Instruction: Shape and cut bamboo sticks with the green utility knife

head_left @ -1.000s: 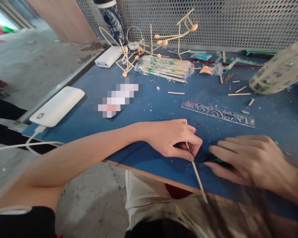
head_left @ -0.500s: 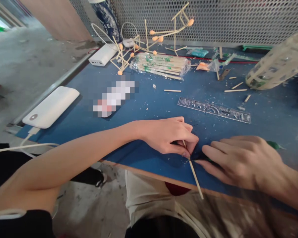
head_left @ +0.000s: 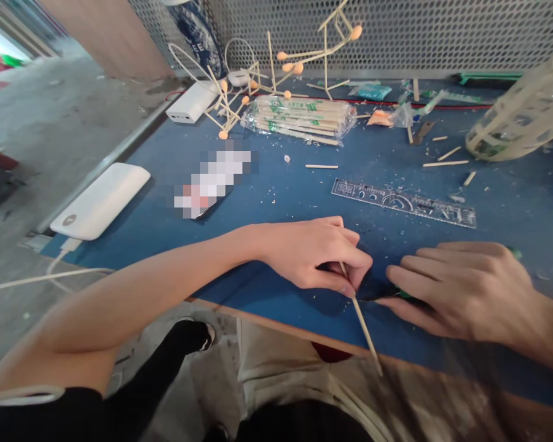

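Thin stick poking over the near edge of the blue table

Left hand has fingers clamped on it, right hand's are wrapped round a green-handled tool.

- Held stick: pale straw yellow.
- Tool handle: green.
- Tabletop: blue, brown edge.
- Ruler: white lines, arcs.
- Stick packet: green print.
- Small balls: soft orange.
- Flask: navy, white streaks.

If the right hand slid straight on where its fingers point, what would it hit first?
Probably the left hand, near where it pinches the thin stick, though depth is hard to judge.
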Demonstrator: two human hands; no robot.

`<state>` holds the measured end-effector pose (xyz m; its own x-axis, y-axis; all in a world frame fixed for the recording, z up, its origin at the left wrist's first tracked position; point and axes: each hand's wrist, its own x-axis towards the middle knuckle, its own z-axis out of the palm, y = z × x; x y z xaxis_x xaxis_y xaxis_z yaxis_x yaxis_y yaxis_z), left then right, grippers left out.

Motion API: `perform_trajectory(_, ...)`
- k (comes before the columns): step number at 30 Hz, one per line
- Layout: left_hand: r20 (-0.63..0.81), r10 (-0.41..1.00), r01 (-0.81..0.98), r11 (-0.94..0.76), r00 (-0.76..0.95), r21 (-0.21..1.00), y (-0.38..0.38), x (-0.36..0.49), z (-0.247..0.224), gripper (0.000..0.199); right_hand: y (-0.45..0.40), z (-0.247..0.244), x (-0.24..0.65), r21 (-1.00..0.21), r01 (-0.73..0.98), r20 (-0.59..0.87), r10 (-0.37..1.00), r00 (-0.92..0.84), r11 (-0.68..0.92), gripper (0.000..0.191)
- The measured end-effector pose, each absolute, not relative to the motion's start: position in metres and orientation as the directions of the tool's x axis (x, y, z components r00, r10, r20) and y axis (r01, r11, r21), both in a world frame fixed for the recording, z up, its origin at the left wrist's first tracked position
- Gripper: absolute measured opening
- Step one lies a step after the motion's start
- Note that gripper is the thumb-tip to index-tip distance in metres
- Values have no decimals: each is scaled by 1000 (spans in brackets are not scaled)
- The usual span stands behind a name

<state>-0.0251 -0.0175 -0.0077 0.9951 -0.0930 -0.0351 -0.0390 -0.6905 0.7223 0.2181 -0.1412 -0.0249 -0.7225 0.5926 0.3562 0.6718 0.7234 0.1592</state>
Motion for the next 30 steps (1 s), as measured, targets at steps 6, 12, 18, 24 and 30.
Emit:
perform_trajectory(6,-25,-93,-47,-695,995,718,-18,-25,-7,16,-141,-24,219,193,657,343,577,-741,729,29)
perform_trajectory(12,-25,-110,-57,-676,994,734,-17,-24,-8,15,-142,-21,217,198,635,336,557,-760,747,26)
perform_trajectory(18,-41,-120,-55,-698,992,714,-17,-24,-8,10,-147,-21,203,225,637,336,555,-761,738,32)
perform_trajectory(24,-58,-110,-34,-688,992,725,-16,-24,-8,10,-141,-23,212,149,648,351,573,-741,747,29)
perform_trajectory(30,-48,-91,-25,-666,995,745,-16,-24,-8,13,-140,-22,216,173,642,324,572,-753,747,30)
